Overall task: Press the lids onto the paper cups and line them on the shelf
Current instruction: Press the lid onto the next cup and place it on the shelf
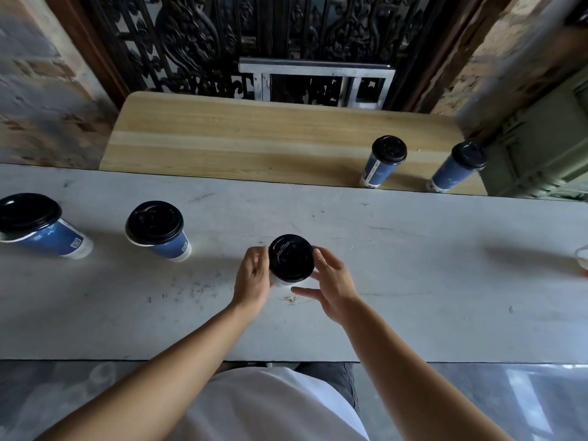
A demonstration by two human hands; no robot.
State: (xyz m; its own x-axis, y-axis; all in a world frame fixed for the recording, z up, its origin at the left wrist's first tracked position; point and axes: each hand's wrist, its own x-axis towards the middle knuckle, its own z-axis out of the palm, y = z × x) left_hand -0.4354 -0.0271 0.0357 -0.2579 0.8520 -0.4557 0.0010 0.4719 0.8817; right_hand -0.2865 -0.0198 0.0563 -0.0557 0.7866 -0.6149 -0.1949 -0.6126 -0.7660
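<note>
Two hands cup a lidded cup [291, 261] on the grey table [413, 281]: left hand [253, 276] against its side, right hand [331, 281] seemingly touching the lid rim, fingers spread.

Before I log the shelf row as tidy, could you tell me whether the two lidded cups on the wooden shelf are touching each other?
Apart. The head view shows bare wooden shelf between the left shelf cup and the right shelf cup.
</note>
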